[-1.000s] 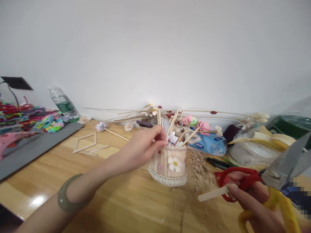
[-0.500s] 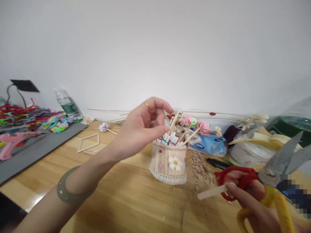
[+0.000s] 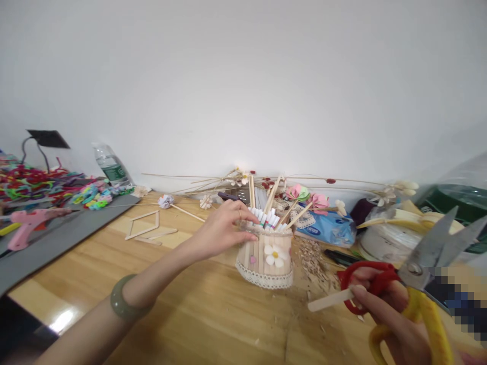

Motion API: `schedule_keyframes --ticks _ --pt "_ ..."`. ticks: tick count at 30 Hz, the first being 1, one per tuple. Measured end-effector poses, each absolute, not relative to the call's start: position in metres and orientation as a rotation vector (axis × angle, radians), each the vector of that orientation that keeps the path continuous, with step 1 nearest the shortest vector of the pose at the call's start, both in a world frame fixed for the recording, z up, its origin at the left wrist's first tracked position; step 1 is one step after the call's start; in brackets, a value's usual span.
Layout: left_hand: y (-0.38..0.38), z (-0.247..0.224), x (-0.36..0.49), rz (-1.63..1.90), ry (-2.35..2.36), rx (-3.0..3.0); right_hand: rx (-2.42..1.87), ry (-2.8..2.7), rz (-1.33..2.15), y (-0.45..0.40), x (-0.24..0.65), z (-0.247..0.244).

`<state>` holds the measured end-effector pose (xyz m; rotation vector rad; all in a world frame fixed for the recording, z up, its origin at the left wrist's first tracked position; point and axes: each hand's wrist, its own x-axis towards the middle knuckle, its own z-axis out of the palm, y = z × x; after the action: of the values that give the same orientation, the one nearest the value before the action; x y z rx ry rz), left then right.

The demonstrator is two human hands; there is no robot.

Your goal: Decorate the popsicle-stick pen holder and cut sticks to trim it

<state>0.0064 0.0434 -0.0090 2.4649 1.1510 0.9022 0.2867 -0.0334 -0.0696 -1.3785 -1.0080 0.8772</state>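
Note:
A round holder [image 3: 262, 256] covered in wooden sticks, with lace at its base and a white flower on its side, stands on the table. White-ended sticks and longer wooden sticks rise from it. My left hand [image 3: 230, 228] is at the holder's upper left rim, thumb outside and fingers over the top, parted around the edge. In my right hand [image 3: 395, 314] are scissors [image 3: 416, 268] with red and yellow handles, their blades apart, and a short flat wooden stick [image 3: 330, 300] pinched between thumb and finger.
On the left, a pink glue gun [image 3: 28, 228] and colourful pipe cleaners lie on a grey mat [image 3: 68, 233], with a water bottle [image 3: 112, 165] behind. A stick frame [image 3: 142, 225] lies nearer the middle. Wood scraps [image 3: 315, 263] and a blue packet [image 3: 325, 228] are right of the holder.
My left hand has come down from above the holder to its left rim, uncovering sticks and dried flowers behind. My right hand still holds the scissors and stick. The view has shifted slightly.

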Motion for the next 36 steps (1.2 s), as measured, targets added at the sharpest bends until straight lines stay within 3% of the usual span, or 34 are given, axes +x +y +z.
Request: schedule_keyframes --ticks 5,15,22,31,36 --pt "0.050 -0.017 0.007 1.084 1.087 2.500 -1.391 -0.973 0.878 -0.034 0.283 -0.064" --pt "0.063 -0.041 0.003 1.493 0.583 3.152 -1.382 -1.000 0.916 -0.035 0.292 -0.076" --pt "0.068 -0.030 0.007 1.363 0.816 2.479 -1.375 -1.044 0.919 -0.033 0.292 -0.077" --pt "0.049 0.043 0.002 1.793 0.464 1.402 -1.393 -1.051 0.872 -0.035 0.294 -0.079" --pt "0.033 0.039 -0.005 2.157 0.582 1.579 -1.410 -1.074 0.844 -0.034 0.295 -0.080"
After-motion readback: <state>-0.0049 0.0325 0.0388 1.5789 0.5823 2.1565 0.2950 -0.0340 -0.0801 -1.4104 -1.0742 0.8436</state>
